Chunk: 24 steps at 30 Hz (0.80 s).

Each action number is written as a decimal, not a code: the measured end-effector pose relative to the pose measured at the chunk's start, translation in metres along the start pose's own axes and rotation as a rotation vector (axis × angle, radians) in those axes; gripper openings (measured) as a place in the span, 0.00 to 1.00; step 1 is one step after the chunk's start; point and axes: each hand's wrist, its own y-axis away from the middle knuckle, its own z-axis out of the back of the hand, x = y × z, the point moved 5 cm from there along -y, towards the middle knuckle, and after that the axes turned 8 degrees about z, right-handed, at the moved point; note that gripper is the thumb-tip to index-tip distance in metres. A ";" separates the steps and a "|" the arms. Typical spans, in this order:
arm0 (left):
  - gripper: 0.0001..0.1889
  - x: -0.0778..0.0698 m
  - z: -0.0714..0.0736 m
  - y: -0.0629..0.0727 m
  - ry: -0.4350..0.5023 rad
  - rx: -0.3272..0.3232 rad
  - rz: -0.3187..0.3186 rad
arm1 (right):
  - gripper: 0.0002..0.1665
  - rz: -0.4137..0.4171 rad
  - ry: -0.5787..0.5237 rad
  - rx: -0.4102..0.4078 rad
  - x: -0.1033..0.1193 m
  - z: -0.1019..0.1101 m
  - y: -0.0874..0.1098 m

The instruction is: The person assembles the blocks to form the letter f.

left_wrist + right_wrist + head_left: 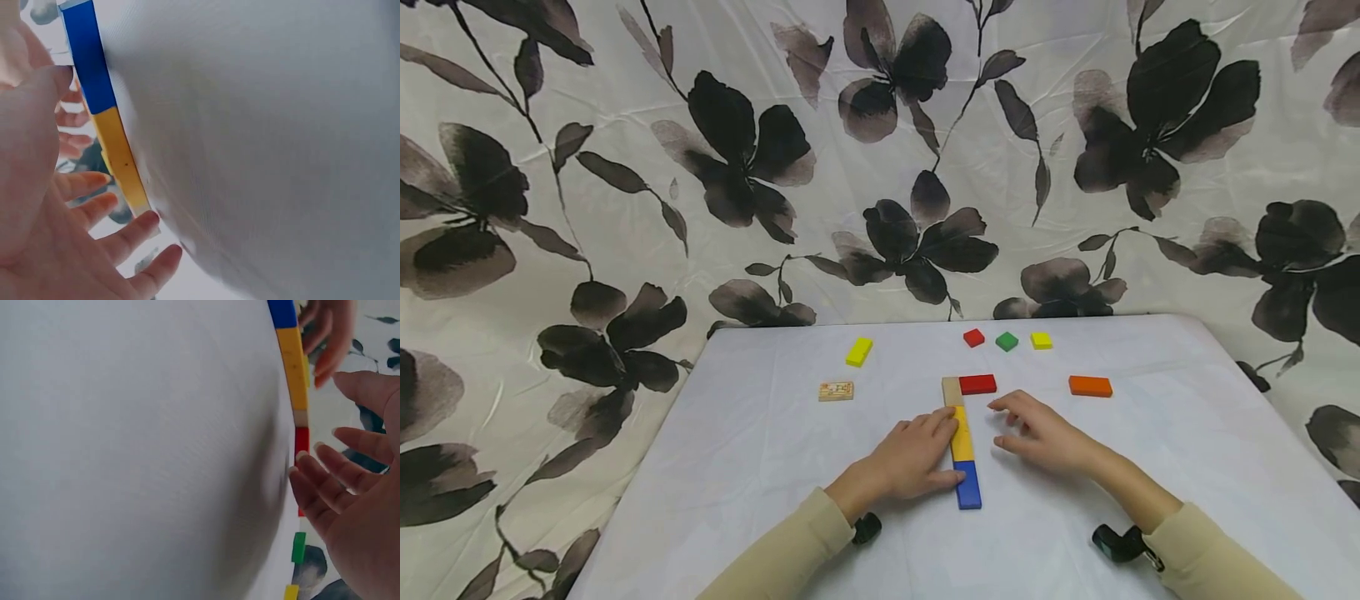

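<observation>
A straight row of flat blocks runs away from me on the table: a blue block (969, 493) nearest, a yellow-orange block (962, 443) in the middle, a plain wood-coloured block (952, 392) farthest. Beside the wooden one's right side lies a red block (978, 384), forming a corner. My left hand (913, 457) lies along the row's left side, thumb at the blue block (90, 59) and fingertips near the yellow-orange block (122, 159). To the right of the row, my right hand (1045, 435) hovers with fingers loosely bent, holding nothing; its fingertips are nearest the red block.
Left of the row are a yellow block (859, 352) and a patterned wooden block (836, 392). Toward the back lie small red (973, 337), green (1007, 342) and yellow (1041, 341) pieces. An orange block (1091, 386) is at right. A floral cloth (1045, 208) hangs behind the table.
</observation>
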 end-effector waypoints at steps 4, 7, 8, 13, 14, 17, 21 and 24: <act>0.41 0.006 0.001 0.000 0.024 -0.046 0.005 | 0.35 0.040 0.060 0.037 0.007 -0.012 0.004; 0.37 0.011 0.006 0.004 0.031 -0.072 0.010 | 0.40 0.082 0.145 0.078 0.014 -0.020 0.008; 0.36 0.014 0.007 0.005 0.033 -0.080 0.014 | 0.41 0.100 0.178 0.093 0.017 -0.022 0.009; 0.32 0.036 0.015 0.012 0.064 -0.111 0.054 | 0.46 0.155 0.323 0.185 0.029 -0.032 0.011; 0.32 0.041 0.017 0.014 0.069 -0.114 0.064 | 0.46 0.161 0.345 0.202 0.031 -0.034 0.011; 0.31 0.056 0.021 0.019 0.080 -0.121 0.087 | 0.48 0.145 0.398 0.249 0.034 -0.040 0.011; 0.30 0.075 0.027 0.025 0.092 -0.145 0.095 | 0.50 0.114 0.427 0.289 0.036 -0.044 0.009; 0.29 0.088 0.031 0.027 0.092 -0.174 0.098 | 0.51 0.100 0.449 0.301 0.035 -0.046 0.005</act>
